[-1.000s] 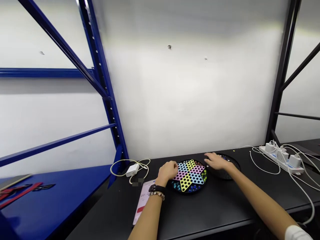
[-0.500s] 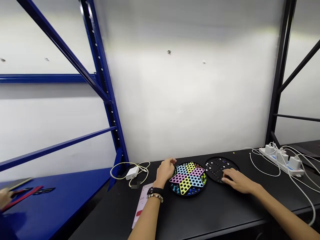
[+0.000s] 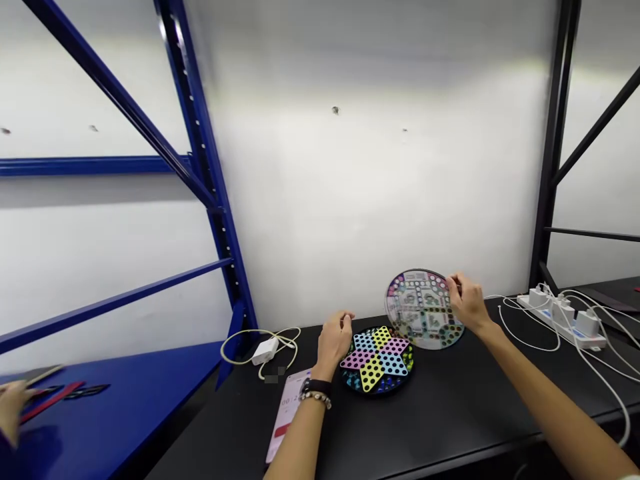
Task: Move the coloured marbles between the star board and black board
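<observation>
Right hand (image 3: 467,303) high at the right edge of a round see-through game disc (image 3: 419,310), fingers and thumb closed in a pinch on the rim. Disc raised off the black bench top (image 3: 440,413) and tilted up on edge, over the far side of a marble board (image 3: 377,393) with a coloured star, its lower edge close to that board; contact impossible to tell from this view. Left hand (image 3: 335,343) beside the board's left side, loosely curled, gripping nothing, with a black wristband (image 3: 316,387) and a beaded bracelet (image 3: 315,400) at the wrist.

Best handling, by the look of it: a firm pinch on the rim only, fingers off the printed face, the lower edge kept clear of the marbles, the free hand steady near the board.

Nearer left, a phone (image 3: 289,407) under the left forearm; farther left, a white charger (image 3: 265,351) with loose cable. Off to the right, a power strip (image 3: 563,321). At far left, a co-worker's hand (image 3: 11,407) above a blue shelf (image 3: 125,373).
</observation>
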`<action>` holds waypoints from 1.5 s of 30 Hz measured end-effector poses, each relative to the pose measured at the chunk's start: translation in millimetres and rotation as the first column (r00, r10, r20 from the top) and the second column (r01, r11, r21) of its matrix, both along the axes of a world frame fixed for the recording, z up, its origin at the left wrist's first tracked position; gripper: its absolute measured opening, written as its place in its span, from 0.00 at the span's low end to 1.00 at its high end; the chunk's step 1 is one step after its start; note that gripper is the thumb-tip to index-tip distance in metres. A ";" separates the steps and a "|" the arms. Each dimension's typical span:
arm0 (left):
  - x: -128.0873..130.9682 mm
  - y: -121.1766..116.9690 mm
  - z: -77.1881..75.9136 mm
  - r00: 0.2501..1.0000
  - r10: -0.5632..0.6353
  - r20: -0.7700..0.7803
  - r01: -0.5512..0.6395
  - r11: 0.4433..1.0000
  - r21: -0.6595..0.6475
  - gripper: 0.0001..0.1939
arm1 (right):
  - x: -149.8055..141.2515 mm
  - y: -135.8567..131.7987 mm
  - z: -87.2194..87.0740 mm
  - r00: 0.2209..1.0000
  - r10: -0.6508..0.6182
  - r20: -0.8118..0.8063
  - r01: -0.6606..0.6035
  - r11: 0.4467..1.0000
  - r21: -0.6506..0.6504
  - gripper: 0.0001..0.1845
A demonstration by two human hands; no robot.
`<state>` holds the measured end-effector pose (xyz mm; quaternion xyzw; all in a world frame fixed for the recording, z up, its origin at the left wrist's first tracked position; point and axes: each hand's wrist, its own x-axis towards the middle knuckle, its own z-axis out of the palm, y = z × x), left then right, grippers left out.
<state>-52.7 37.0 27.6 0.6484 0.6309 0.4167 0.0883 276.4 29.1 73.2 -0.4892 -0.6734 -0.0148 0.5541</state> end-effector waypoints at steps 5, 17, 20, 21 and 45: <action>-8.6 13.3 0.6 0.887 -0.083 0.455 0.084 0.996 0.017 0.35 | -55.4 42.6 -44.4 0.962 0.253 -0.104 -0.273 0.875 -0.401 0.22; 3.7 7.2 -28.6 0.917 -0.133 -0.377 -0.054 0.894 -0.446 0.39 | -123.3 69.8 -99.8 0.946 0.101 0.309 0.131 0.750 -0.648 0.15; 12.5 3.4 -34.2 0.880 -0.173 -0.442 -0.060 0.883 -0.465 0.40 | -115.2 68.6 -106.2 0.952 0.090 0.291 0.127 0.751 -0.648 0.16; 16.3 2.0 -36.0 0.870 -0.176 -0.461 -0.067 0.884 -0.463 0.40 | -112.1 69.1 -108.1 0.957 0.084 0.277 0.126 0.742 -0.659 0.17; 42.5 -6.6 -39.9 0.894 -0.050 -0.446 -0.108 0.940 -0.323 0.42 | -96.9 68.8 -101.0 0.977 0.075 0.200 0.095 0.688 -0.719 0.23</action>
